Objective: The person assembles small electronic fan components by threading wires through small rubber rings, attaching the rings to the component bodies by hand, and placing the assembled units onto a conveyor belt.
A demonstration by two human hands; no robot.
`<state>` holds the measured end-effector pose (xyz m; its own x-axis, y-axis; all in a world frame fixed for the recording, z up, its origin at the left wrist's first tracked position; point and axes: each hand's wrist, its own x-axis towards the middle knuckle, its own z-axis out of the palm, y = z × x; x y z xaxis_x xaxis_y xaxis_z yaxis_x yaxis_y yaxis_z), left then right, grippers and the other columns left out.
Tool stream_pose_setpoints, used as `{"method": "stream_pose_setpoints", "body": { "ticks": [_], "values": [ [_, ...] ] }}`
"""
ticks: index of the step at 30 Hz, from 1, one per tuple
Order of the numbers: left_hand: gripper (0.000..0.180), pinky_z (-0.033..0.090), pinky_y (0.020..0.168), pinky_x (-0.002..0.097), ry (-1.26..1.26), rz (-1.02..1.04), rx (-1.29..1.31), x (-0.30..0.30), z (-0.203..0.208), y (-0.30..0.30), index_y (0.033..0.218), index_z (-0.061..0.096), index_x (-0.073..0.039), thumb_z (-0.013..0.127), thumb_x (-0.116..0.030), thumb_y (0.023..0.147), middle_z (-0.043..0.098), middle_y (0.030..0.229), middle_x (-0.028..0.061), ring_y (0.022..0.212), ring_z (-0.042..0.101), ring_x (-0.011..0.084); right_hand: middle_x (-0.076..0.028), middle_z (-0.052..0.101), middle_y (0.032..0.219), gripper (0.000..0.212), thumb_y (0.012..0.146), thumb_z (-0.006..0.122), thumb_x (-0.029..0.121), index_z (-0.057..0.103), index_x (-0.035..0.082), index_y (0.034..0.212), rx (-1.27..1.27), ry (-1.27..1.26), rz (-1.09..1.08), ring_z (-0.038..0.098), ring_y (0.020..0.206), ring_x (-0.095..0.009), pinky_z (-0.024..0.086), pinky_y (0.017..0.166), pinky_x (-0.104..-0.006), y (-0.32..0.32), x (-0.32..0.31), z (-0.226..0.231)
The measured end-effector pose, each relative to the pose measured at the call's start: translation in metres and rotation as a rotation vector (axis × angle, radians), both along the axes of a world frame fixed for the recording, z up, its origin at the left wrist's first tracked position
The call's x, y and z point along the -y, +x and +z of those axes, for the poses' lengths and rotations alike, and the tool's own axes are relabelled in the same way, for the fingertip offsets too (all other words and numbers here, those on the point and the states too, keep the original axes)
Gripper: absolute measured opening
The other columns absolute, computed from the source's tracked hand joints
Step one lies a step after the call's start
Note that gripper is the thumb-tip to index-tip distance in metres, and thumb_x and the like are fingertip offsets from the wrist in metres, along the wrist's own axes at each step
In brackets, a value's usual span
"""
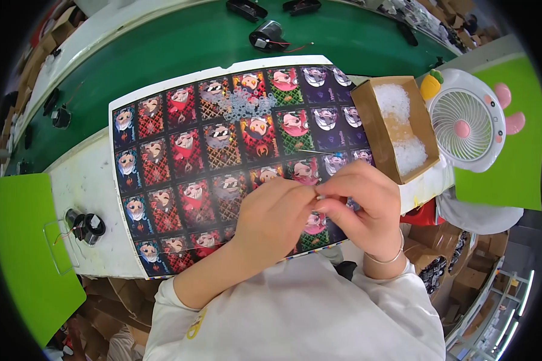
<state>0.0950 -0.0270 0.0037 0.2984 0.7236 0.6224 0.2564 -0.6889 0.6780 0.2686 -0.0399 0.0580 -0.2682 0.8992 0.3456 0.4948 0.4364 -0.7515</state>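
Observation:
My left hand [272, 218] and my right hand [367, 207] meet above a printed sheet [194, 203] of cartoon-figure cards. Fingertips on both sides are pinched together around something too small to name. A small pale tip shows between the right thumb and forefinger. Beyond my hands, a loose pile of tiny clear rings [251, 107] lies on the sheet. Just past the right fingers is a thin metal pin-like tool [314, 152], with a bit of blue near its right end. To the right stands an open cardboard box [376, 129] holding heaps of small clear pieces [410, 155].
A white desk fan [462, 129] with pink ears stands right of the box. On the green belt [186, 60] at the back lies a black cylindrical part [268, 37] with wires. Another black round part [91, 225] sits on the white table at left, near a bent metal wire frame [58, 249].

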Motion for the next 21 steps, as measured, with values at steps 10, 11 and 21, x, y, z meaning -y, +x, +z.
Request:
{"method": "stream_pose_setpoints", "body": {
  "ticks": [10, 11, 21],
  "values": [
    [0.030, 0.046, 0.051, 0.0345, 0.099, 0.008, -0.172, 0.011, -0.010, 0.000, 0.105, 0.058, 0.005, 0.069, -0.003, 0.078, 0.061, 0.079, 0.0107, 0.063, 0.059, 0.0244, -0.005, 0.056, 0.074, 0.021, 0.075, 0.080, 0.001, 0.069, 0.004, 0.093, 0.023, -0.064, -0.031, 0.054, 0.058, -0.013, 0.041, 0.049, -0.0275, 0.000, 0.008, 0.002],
    [0.032, 0.045, 0.049, 0.0340, 0.135, -0.005, -0.088, 0.010, -0.015, 0.001, 0.107, 0.057, 0.004, 0.070, -0.004, 0.079, 0.061, 0.079, 0.0106, 0.061, 0.058, 0.0242, -0.005, 0.056, 0.074, 0.021, 0.075, 0.080, 0.001, 0.069, 0.004, 0.093, 0.022, -0.066, -0.031, 0.054, 0.058, -0.013, 0.041, 0.049, -0.0275, 0.000, 0.008, 0.001],
    [0.033, 0.048, 0.050, 0.0335, 0.087, -0.211, -0.020, -0.002, -0.015, -0.005, 0.108, 0.055, 0.002, 0.070, -0.003, 0.079, 0.063, 0.082, 0.0110, 0.061, 0.059, 0.0253, -0.005, 0.058, 0.078, 0.017, 0.080, 0.071, -0.006, 0.070, 0.000, 0.096, -0.337, -0.296, 0.062, 0.053, 0.059, -0.011, 0.039, 0.052, -0.0255, 0.008, 0.005, -0.013]
  ]
}}
